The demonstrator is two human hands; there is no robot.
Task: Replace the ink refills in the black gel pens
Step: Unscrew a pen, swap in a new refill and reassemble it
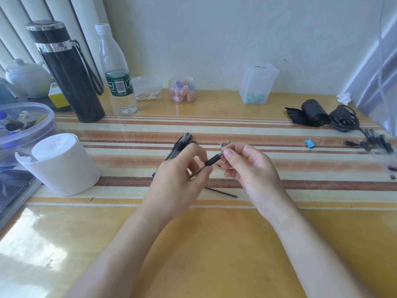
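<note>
Two hands meet over centre of striped yellow desk point(214, 254). Left hand point(180, 177): fingers clamped round barrel of black gel pen point(211, 161). Right hand point(251, 168): thumb and forefinger pinch pen's front end, at black rubber grip. Likely step: twisting tip section off or on. Hold barrel steady, turn right hand only, keep parts in line. Thin black refill point(221, 192) lies on desk just near of hands. Bundle of black pens point(182, 143) lies beyond left hand.

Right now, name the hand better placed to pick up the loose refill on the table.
Right, probably. The refill lies nearer the right hand, one end close to its heel, while the left hand grips the pen both hands share and could steady it alone.
</note>
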